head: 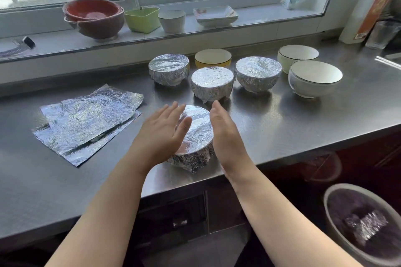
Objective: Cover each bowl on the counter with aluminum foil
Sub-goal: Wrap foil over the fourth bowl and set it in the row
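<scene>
A foil-covered bowl (pixel 196 134) stands near the front edge of the steel counter (pixel 293 119). My left hand (pixel 162 134) lies flat against its left side and top, fingers straight. My right hand (pixel 225 136) stands edge-on at its right side, fingers straight. Behind it are three more foil-covered bowls (pixel 168 68) (pixel 212 82) (pixel 257 72). Uncovered bowls stand further back: a yellow one (pixel 213 58) and two white ones (pixel 297 56) (pixel 315 78). Loose foil sheets (pixel 86 121) lie on the counter to the left.
On the window sill (pixel 260 17) sit stacked red bowls (pixel 93 17), a green container (pixel 142 19), a white cup (pixel 172 20) and a square dish (pixel 216 15). A glass (pixel 380 34) stands at the far right. A bin (pixel 364 223) holding crumpled foil is on the floor, lower right.
</scene>
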